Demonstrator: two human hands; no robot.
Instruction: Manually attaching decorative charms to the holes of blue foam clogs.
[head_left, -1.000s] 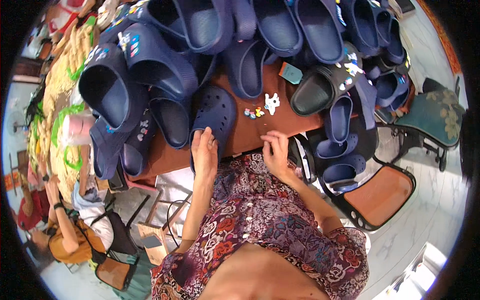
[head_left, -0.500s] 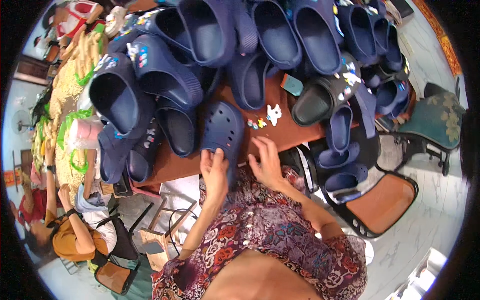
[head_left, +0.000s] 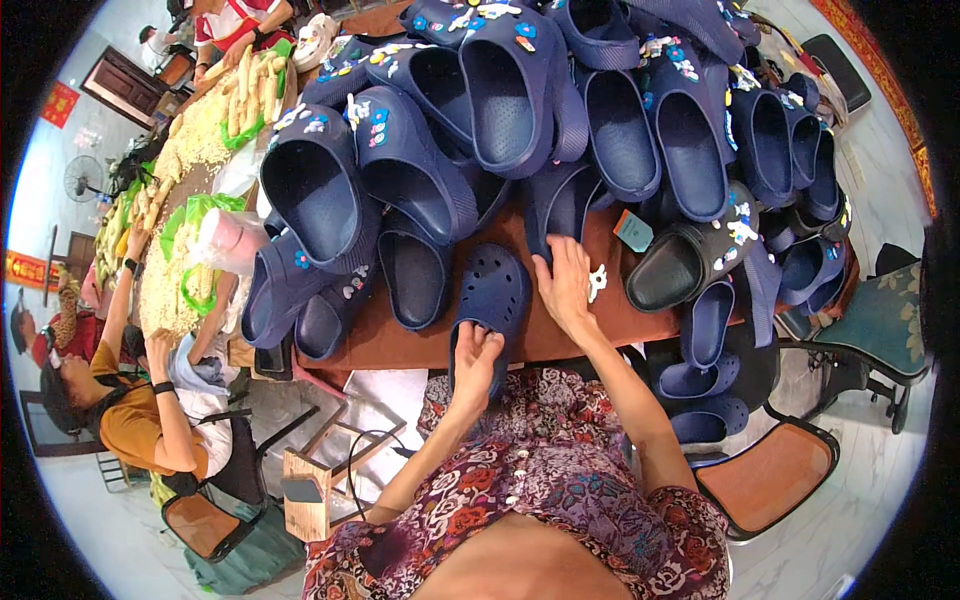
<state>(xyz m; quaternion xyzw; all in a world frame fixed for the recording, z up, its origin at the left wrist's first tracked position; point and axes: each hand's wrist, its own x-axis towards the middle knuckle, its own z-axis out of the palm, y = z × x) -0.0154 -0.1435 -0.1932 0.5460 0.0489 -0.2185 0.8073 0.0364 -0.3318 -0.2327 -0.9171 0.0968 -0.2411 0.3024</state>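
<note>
My left hand [head_left: 476,362] grips a navy clog [head_left: 494,288] by its opening, with the fingers inside and the holed toe pointing away from me. The clog rests at the table's near edge. To its right, my right hand [head_left: 566,292] reaches flat over the brown tabletop [head_left: 545,345], fingers stretched out and thumb apart. Its fingertips are at the lower end of another navy clog [head_left: 560,212]. A white figure-shaped shoe charm [head_left: 597,283] lies just right of that hand. What is under the palm is hidden.
Navy clogs with charms [head_left: 505,95] are heaped across the table's far side. A black clog [head_left: 668,270] and a teal tag [head_left: 634,231] lie at right. Chairs [head_left: 768,480] stand to the right. At left, a person [head_left: 150,430] sits by a table of pale kernels [head_left: 165,285].
My right hand has moved forward from the table edge onto the tabletop, where small coloured charms showed before and are now covered. My left hand still holds the clog. The view has shifted.
</note>
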